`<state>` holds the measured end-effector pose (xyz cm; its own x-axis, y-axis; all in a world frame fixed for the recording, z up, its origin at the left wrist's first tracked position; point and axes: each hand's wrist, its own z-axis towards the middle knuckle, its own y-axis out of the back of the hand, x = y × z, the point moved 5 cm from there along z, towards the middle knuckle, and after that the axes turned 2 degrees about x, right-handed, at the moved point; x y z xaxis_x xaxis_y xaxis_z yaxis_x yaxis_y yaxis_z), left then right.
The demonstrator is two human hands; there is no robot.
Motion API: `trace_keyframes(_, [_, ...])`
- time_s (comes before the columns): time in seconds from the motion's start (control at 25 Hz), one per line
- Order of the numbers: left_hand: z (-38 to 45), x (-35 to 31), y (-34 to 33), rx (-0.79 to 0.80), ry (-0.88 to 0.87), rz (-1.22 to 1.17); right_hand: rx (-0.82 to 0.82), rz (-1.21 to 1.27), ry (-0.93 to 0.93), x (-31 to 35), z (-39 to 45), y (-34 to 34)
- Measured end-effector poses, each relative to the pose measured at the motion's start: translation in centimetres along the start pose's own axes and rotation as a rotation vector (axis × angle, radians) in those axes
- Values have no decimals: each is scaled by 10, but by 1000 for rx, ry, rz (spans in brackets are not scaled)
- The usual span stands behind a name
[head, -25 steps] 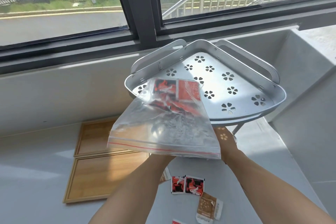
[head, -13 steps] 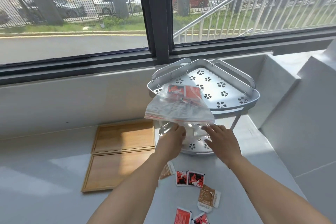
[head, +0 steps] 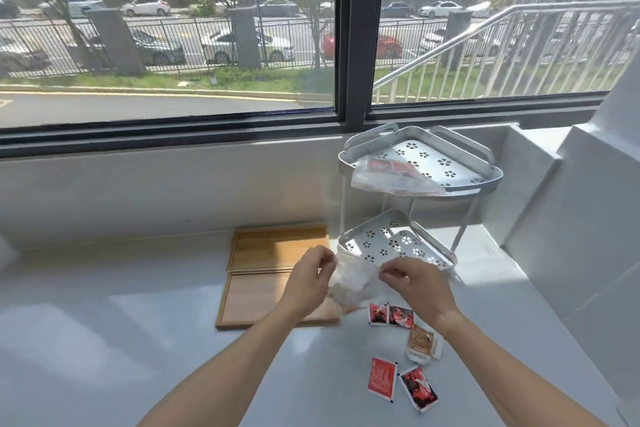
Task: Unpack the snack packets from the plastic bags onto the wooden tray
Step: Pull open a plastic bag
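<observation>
A clear plastic bag [head: 349,282] hangs crumpled between my hands, just in front of the rack's lower shelf. My left hand [head: 310,279] pinches its left edge and my right hand [head: 417,282] pinches its right edge. A second clear bag [head: 391,177] with red snack packets lies on the rack's top shelf. Two wooden trays [head: 256,302] lie side by side on the white counter, left of my hands. Loose red packets [head: 391,315] and a brown packet [head: 420,343] lie on the counter below my right hand.
A white two-tier corner rack [head: 460,163] with flower-shaped holes stands against the low wall under the window. A white stepped ledge [head: 571,218] rises on the right. Two more red packets [head: 400,381] lie near the counter's front.
My hands let go of the bag with red packets, which now rests on the top shelf. Both hands dropped to the lower shelf and took hold of another clear bag. The view pulled back.
</observation>
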<state>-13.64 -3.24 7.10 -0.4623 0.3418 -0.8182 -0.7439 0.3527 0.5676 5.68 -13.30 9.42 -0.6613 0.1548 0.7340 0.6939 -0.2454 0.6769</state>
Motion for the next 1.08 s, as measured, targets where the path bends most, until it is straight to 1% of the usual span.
trace_keyframes(0.08, [-35,18,19,-10,49,-64,31,88,22,21,-22,-21])
trace_keyframes(0.24, [-114,56,50,-6,191,-149,102,131,120,54,-70,-68])
trace_keyframes(0.36, [-161,78,63,-5,260,-147,172,125,120,68,-100,-103])
trace_keyframes(0.48, [-193,96,68,-30,330,-153,203,92,120,77,-126,-133])
trace_keyframes(0.64, [-217,101,68,-104,392,-148,156,41,138,85,-155,-152])
trace_keyframes(0.76, [-239,98,72,-213,511,-196,39,-57,204,94,-172,-158])
trace_keyframes(0.8, [-246,96,72,-206,563,-247,1,-87,224,97,-176,-159])
trace_keyframes(0.84, [-252,92,70,-161,601,-306,-30,-112,245,99,-179,-161])
trace_keyframes(0.92, [-258,79,61,-6,619,-407,-61,-154,292,103,-187,-166])
trace_keyframes(0.96, [-259,71,57,47,620,-432,-64,-171,313,105,-191,-169])
trace_keyframes(1.0, [-259,66,55,61,627,-436,-63,-185,332,107,-194,-173])
trace_keyframes(1.08, [-260,61,54,20,654,-408,-46,-187,334,108,-198,-178])
